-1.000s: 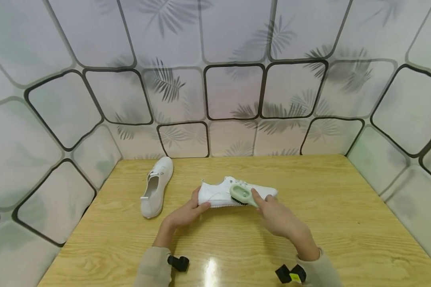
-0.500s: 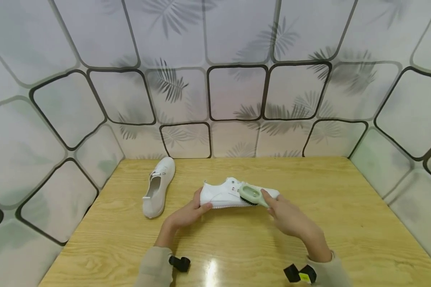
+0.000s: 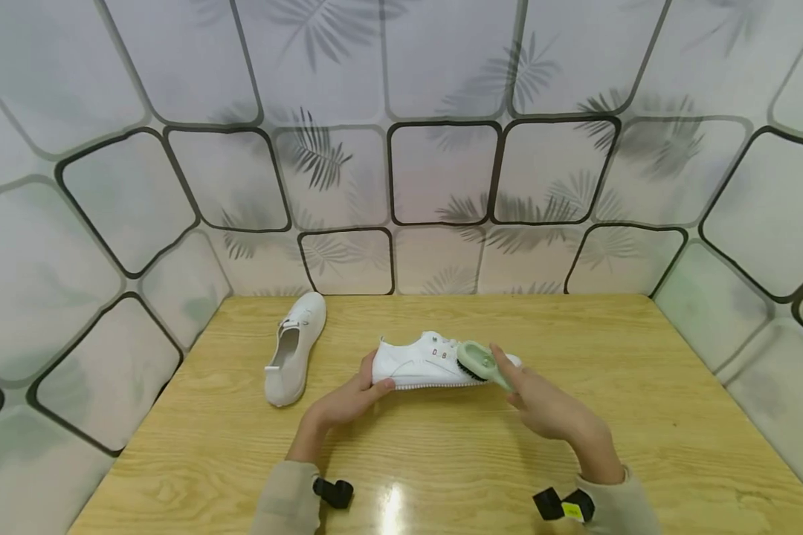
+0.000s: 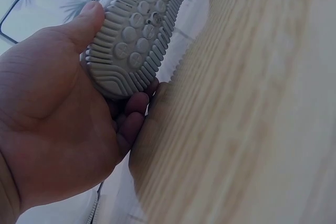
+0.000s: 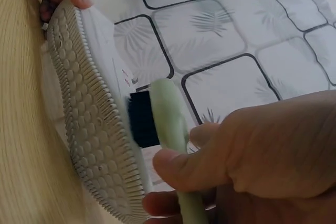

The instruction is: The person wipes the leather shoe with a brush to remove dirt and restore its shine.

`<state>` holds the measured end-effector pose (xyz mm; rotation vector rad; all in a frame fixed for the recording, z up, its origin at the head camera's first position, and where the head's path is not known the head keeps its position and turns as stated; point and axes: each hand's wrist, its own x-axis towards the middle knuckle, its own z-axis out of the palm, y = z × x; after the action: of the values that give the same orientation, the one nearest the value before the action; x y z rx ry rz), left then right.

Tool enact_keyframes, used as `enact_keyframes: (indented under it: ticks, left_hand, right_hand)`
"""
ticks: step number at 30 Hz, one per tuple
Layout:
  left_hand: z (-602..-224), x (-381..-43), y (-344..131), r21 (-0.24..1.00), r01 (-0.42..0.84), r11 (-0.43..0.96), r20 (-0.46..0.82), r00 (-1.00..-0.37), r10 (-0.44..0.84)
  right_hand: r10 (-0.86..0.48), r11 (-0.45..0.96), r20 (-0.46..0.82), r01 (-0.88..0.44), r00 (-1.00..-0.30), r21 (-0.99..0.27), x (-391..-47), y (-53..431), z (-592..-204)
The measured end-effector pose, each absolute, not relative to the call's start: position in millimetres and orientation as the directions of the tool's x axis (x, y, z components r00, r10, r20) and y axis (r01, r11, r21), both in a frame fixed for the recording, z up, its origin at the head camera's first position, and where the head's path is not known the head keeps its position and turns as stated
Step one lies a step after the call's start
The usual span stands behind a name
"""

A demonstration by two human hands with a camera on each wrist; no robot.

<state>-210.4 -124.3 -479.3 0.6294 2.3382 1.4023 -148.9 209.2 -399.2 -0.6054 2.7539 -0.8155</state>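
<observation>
A white shoe (image 3: 411,362) lies on its side above the table's middle, toe to the right. My left hand (image 3: 346,400) grips its heel, thumb over the edge of the ridged sole (image 4: 139,30) in the left wrist view. In my right hand (image 3: 550,407) is a pale green brush (image 3: 479,360), held by its handle. Its dark bristles (image 5: 143,119) touch the side of the shoe toward the toe in the right wrist view. Part of the toe is hidden behind the brush and right hand.
A second white shoe (image 3: 294,349) stands upright at the left on the wooden table (image 3: 428,453), opening upward. Behind the table rises a patterned backdrop (image 3: 442,171), which also runs along both sides.
My right hand has slid the brush to the right along the shoe, from its middle toward the toe. The left hand keeps its grip on the heel.
</observation>
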Motion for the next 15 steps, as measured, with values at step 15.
enact_keyframes:
  ticks: [15]
  left_hand:
    - [-482, -211, -125, 0.893, 0.177, 0.414, -0.073, -0.851, 0.52]
  right_hand:
    - [-0.507, 0.711, -0.05, -0.385, -0.86, -0.588, -154, 213, -404]
